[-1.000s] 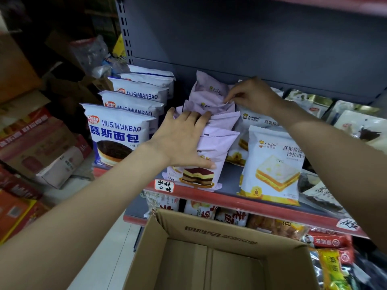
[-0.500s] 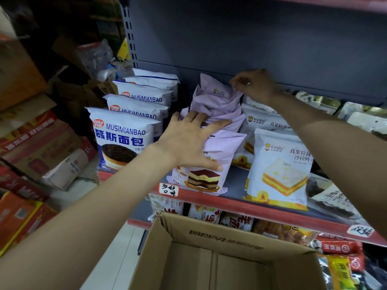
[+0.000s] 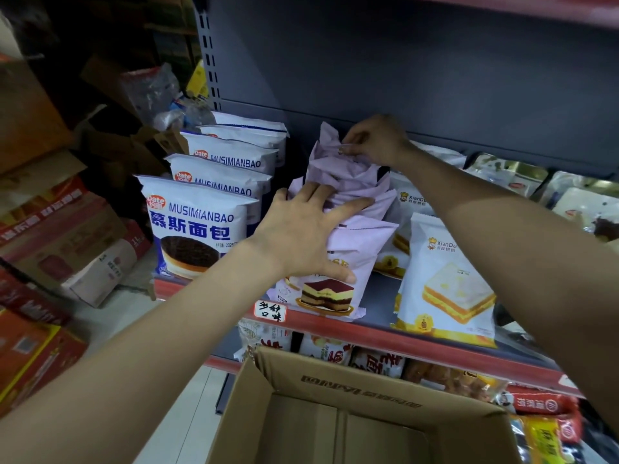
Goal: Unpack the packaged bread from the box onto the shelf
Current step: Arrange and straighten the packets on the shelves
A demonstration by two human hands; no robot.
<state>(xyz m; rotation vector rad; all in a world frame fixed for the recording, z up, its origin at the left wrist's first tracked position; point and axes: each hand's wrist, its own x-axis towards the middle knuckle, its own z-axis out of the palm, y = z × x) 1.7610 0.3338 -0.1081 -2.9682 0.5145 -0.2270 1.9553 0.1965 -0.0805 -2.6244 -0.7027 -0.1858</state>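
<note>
Dim, cool-toned exposure overall. Brightest on white bread packs and pale floor, lit from above front. Upper shelf back panel dark, flat, noisy. Left aisle stock underexposed, detail muddy. Right forearm in shade, darker than left forearm. Wide-angle bending at edges; shelf lip slopes. Soft focus, slight smear at corners. No harsh glare.

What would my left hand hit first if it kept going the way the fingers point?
The left hand lies on the front lilac packet, fingers aimed up and right. Going on, it would likely meet the lilac packets stacked behind; depth is hard to judge.
</note>
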